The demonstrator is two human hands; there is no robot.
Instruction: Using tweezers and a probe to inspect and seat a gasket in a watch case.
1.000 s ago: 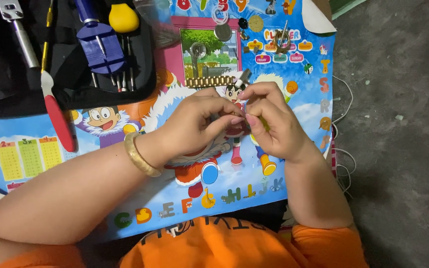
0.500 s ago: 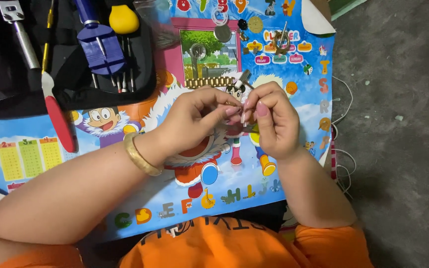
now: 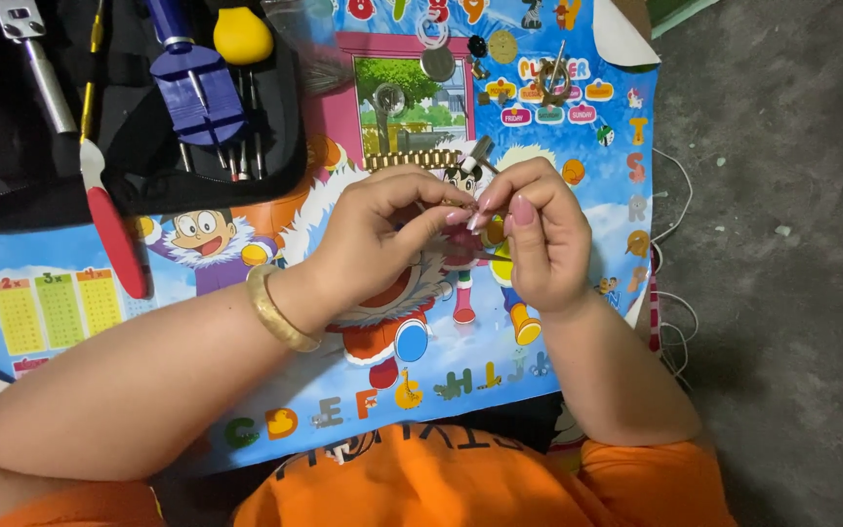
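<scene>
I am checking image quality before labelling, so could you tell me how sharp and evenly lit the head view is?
Head view: lighting is soft and even; the cartoon poster and gold bangle are crisp; a faint sheen shows on the yellow tool bulb; the small part between the left hand and right hand is hidden by fingertips.

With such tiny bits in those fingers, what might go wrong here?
The left hand and right hand pinch something small between their fingertips, above a busy cartoon mat; if dropped, it may be hard to spot there. Loose small parts lie near the mat's far edge and might get knocked off onto the floor.
</scene>
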